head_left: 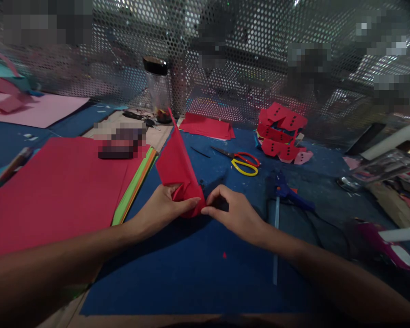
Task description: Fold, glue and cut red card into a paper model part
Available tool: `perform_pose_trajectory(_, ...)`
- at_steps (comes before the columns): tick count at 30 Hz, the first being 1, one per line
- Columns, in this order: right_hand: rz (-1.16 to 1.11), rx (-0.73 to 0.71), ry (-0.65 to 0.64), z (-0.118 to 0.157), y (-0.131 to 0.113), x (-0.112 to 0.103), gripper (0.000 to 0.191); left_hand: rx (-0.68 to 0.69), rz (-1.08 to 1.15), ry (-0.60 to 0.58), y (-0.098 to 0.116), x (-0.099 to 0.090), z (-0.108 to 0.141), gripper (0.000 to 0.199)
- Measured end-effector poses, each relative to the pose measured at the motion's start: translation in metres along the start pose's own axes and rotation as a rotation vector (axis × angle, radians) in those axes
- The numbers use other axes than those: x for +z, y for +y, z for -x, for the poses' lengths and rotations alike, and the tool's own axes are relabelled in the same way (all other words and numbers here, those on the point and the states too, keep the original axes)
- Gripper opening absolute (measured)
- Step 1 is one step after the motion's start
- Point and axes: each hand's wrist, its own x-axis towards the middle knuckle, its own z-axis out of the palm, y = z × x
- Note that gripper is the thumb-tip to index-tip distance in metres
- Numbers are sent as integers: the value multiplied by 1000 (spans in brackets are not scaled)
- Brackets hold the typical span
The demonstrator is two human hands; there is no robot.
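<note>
A folded red paper piece [177,157] stands tilted over the blue mat, its tall pointed flap rising up and to the left. My left hand [169,202] grips its lower part, thumb across the front and fingers tucked among the folds. At the paper's lower right edge, the thumb and forefinger of my right hand [234,212] are pinched together on the red paper. The folds under my fingers are partly hidden. Scissors [245,164] with red and yellow handles lie beyond my right hand. A blue glue gun [292,193] with a clear stick rests right of it.
Red sheets [61,187] lie over green and orange ones at left, with a dark blurred item on top. A lidded jar [159,91], small red sheets [207,126] and red cut-out shapes [283,134] stand along the perforated metal screen. A magenta tool [384,243] lies far right.
</note>
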Motion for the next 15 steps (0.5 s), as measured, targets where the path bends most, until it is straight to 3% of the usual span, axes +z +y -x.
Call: perform_pose_trajectory(15,36,-15,-36,-1,1,0,8,36,23,-64,-6,-1,2,28)
